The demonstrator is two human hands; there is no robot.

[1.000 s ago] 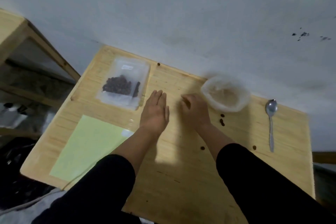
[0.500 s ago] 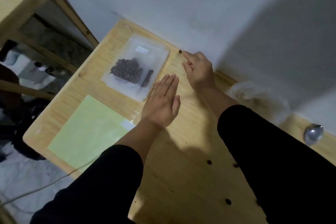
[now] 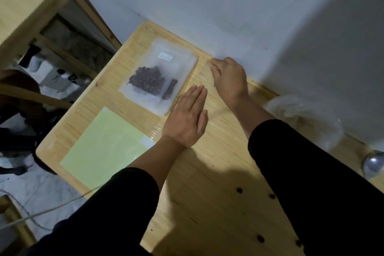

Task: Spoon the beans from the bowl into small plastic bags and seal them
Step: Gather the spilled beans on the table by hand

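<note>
A clear plastic bag (image 3: 158, 77) with dark beans inside lies flat at the table's far left. My left hand (image 3: 187, 118) rests flat on the wood, fingers straight, just right of the bag's near corner. My right hand (image 3: 228, 79) reaches to the far edge by the wall, its fingers curled down over the spot where a stray bean lay; the bean is hidden under the fingertips. The translucent bowl (image 3: 307, 118) stands behind my right forearm, partly covered by my sleeve. Only the bowl of the metal spoon (image 3: 374, 164) shows at the right edge.
A pale green sheet (image 3: 104, 147) lies on the wooden table (image 3: 207, 172) near my left sleeve. Several loose beans (image 3: 239, 190) are scattered on the near side. A wooden shelf (image 3: 62, 27) stands left of the table; a cable (image 3: 41, 212) runs across the floor.
My right hand left the area beside the bowl, crossed to the far edge and closed over the stray bean there. The left hand stayed flat. The view swung left.
</note>
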